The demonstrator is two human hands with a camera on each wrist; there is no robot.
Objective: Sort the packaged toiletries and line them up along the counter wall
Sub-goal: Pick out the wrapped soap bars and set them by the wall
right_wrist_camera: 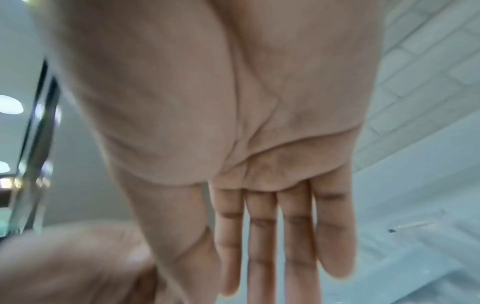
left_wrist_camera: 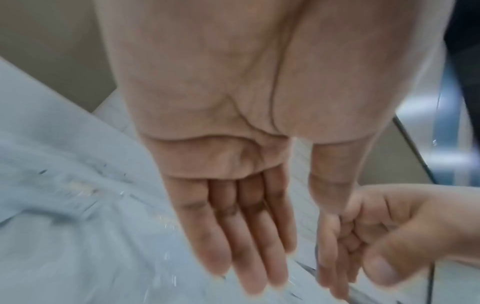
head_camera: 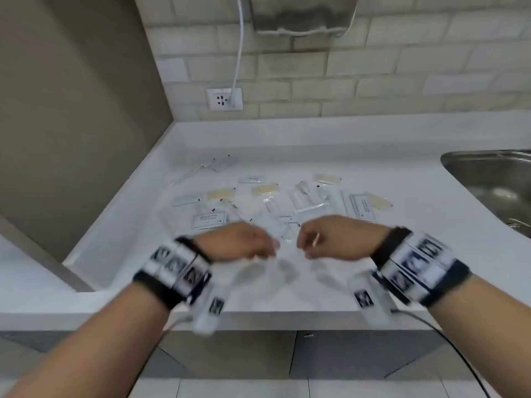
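Note:
Several packaged toiletries lie scattered mid-counter: labelled white sachets (head_camera: 208,219) (head_camera: 362,206), yellowish packets (head_camera: 219,194) (head_camera: 265,190) (head_camera: 327,178) and clear wrapped items (head_camera: 304,193). A long clear pack (head_camera: 218,163) lies nearer the back left. My left hand (head_camera: 258,245) and right hand (head_camera: 313,245) hover close together over the near edge of the pile, both blurred. The left wrist view shows the left fingers (left_wrist_camera: 249,246) straight and holding nothing. In the right wrist view the right fingers (right_wrist_camera: 262,236) are also straight and empty.
The white counter (head_camera: 402,156) meets a tiled back wall with a socket (head_camera: 224,99) and a hand dryer (head_camera: 304,14). A steel sink (head_camera: 488,179) is set in at the right. A beige side wall (head_camera: 71,124) bounds the left.

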